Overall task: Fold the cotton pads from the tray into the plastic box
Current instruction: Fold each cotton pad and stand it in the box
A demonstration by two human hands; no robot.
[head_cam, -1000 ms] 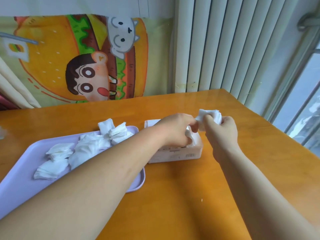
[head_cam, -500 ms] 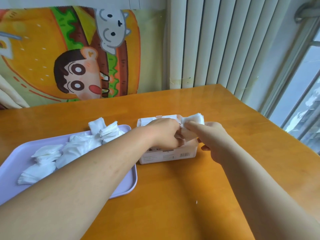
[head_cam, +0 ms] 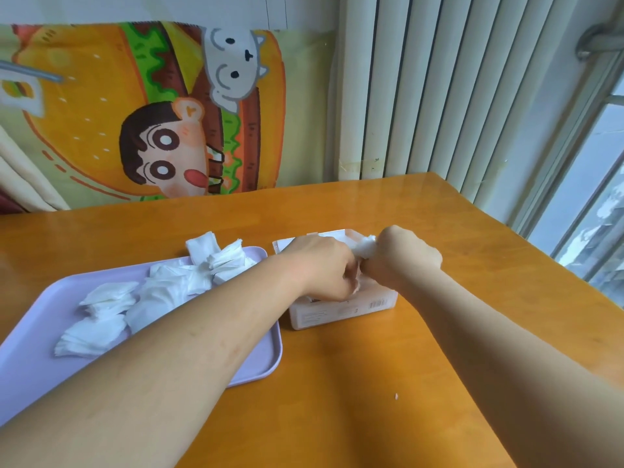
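Left hand (head_cam: 322,268) and right hand (head_cam: 407,261) pinch a cotton pad (head_cam: 367,247) over the plastic box (head_cam: 337,314), seemingly to tuck it inside.

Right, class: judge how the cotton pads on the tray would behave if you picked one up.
Probably floppy: the cotton pads lie crumpled and bent on the tray. Likely light, being thin layers. Probably crushes easily: the bunched pad sits squeezed in the right hand.
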